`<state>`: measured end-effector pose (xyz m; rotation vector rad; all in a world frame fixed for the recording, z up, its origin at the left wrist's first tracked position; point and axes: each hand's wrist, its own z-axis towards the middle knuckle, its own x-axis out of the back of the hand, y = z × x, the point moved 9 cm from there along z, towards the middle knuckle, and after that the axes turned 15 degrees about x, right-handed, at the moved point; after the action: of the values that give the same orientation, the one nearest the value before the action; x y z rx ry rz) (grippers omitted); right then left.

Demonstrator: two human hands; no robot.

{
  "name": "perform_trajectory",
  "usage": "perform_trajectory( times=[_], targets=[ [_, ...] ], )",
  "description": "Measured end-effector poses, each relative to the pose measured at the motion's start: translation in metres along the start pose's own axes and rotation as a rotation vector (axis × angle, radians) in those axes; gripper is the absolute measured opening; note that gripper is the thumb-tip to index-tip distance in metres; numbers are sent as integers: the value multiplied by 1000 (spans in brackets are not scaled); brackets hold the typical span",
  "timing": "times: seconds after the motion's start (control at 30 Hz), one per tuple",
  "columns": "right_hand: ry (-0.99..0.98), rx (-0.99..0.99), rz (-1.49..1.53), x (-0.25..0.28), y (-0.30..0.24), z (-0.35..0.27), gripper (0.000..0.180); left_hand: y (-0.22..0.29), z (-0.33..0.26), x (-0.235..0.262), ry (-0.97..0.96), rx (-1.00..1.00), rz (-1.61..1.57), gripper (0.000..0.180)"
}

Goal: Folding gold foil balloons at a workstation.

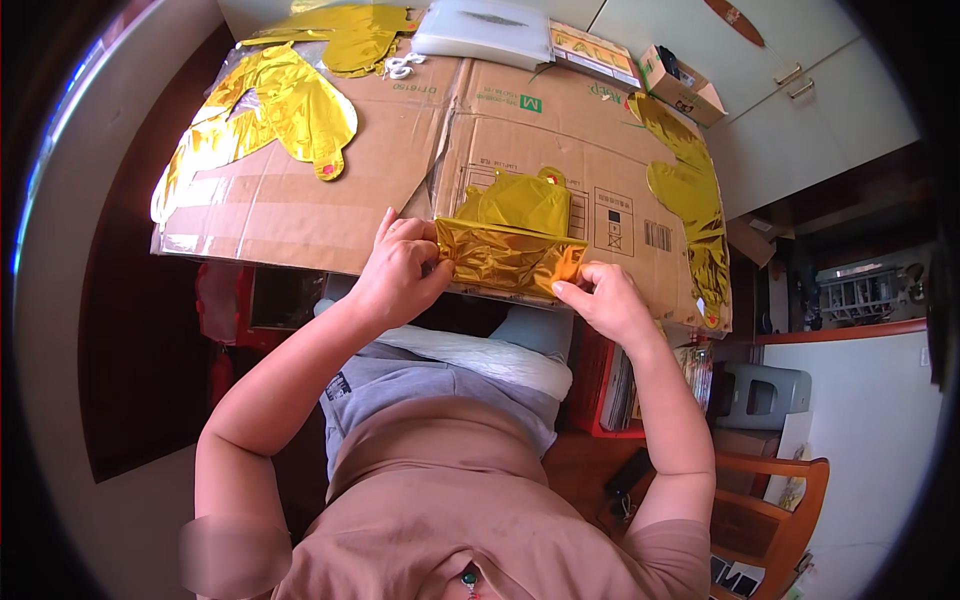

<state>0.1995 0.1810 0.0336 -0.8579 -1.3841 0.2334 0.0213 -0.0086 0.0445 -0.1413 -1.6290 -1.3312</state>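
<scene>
A gold foil balloon [510, 258], flat and partly folded over, lies at the near edge of the cardboard-covered table. Its unfolded part with a rounded tab reaches away from me. My left hand [407, 262] pinches the left end of the folded band. At the right end, my right hand [607, 298] grips the foil between thumb and fingers. More flat gold foil balloons lie around: one [270, 105] at the left, another [365, 45] at the far left, and a third [688, 190] along the right edge.
Flattened cardboard [390, 130] covers the table. Along its far side stand a translucent white plastic box [480, 30], a flat printed box [594, 52] and a small open carton [683, 85]. White cord [404, 66] lies nearby. A wooden chair [800, 500] and grey stool [765, 395] stand at right.
</scene>
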Motion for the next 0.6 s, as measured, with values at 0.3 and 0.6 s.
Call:
perform_trajectory(
  times=[0.3, 0.6],
  targets=[
    [152, 25, 111, -2, 12, -3, 39, 0, 2, -2, -27, 12, 30, 19],
    [18, 31, -92, -4, 11, -1, 35, 0, 1, -2, -7, -15, 13, 19]
  ],
)
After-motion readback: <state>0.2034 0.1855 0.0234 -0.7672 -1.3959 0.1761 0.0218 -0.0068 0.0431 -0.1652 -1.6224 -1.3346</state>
